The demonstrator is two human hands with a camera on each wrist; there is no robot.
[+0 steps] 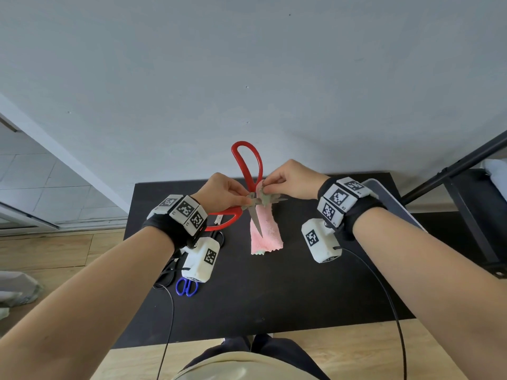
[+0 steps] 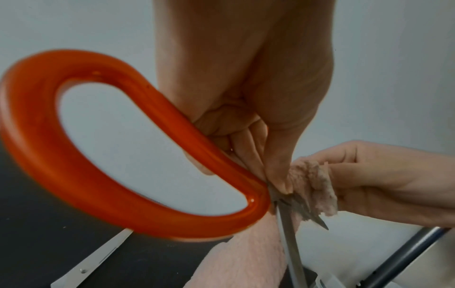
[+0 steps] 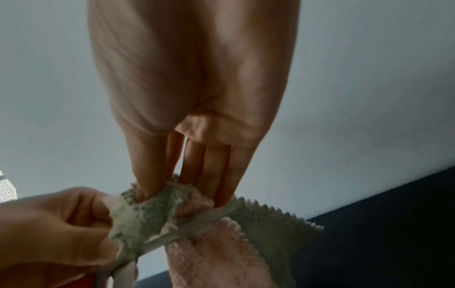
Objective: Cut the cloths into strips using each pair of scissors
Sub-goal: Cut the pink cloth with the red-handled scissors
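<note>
From the head camera, the red-handled scissors (image 1: 248, 187) are up in the air over the far edge of the black surface (image 1: 274, 292), blades spread wide, one handle loop standing toward twelve o'clock, the other swinging out toward eight. The left hand (image 1: 222, 192) grips them right at the pivot, fingers curled in, while the right hand (image 1: 293, 181) pinches the top of the pink cloth (image 1: 264, 231), which hangs from the blades down to the surface, a pale green edge at its lower end. Down at seven o'clock from the cloth, a pair of blue-handled scissors (image 1: 187, 287) lies on the surface, partly behind the left wrist camera, with black handles just beside it. On to the left wrist view: the big red loop fills the frame at nine o'clock, the left hand's fingertips (image 2: 283, 185) are clamped where the handle meets the steel, and the right hand at three o'clock holds a bunched wad of cloth against the open blades; a flat white strip (image 2: 98, 261) lies on the surface at seven o'clock. Now the right wrist view: the right hand's fingers (image 3: 211, 175) point down into the fluffy cloth, thumb and fingers nipping its folded top, one blade crosses the fabric slantwise, and the left hand at nine o'clock is closed on the scissors, zigzag cloth edge trailing toward four o'clock.
</note>
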